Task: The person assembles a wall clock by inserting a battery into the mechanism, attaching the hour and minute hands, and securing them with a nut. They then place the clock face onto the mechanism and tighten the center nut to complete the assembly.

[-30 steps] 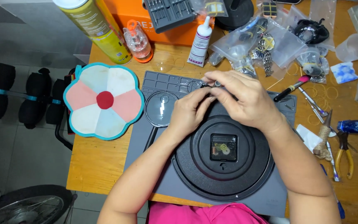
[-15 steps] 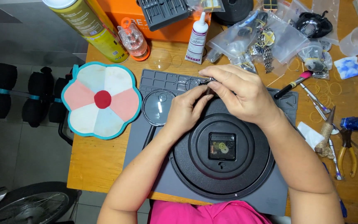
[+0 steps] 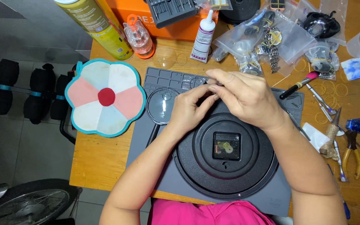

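Note:
A round black clock back (image 3: 226, 156) lies face down on a grey work mat (image 3: 146, 137), its square movement (image 3: 226, 146) open in the middle with small gears showing. My left hand (image 3: 190, 108) and my right hand (image 3: 244, 98) meet just above the clock's top edge, fingertips pinched together around something small that I cannot make out. A round clear lens (image 3: 162, 105) lies on the mat just left of my left hand.
A flower-shaped pad (image 3: 105, 98) lies left of the mat. At the back stand a yellow spray can (image 3: 101, 27), a glue bottle (image 3: 203, 35), an orange box (image 3: 180, 25) and bags of watch parts (image 3: 267, 39). Pliers (image 3: 352, 154), tweezers and a brush (image 3: 298, 84) lie right.
The two hands stay together above the clock, fingers shifting slightly. The view has drifted a little; nothing else has moved.

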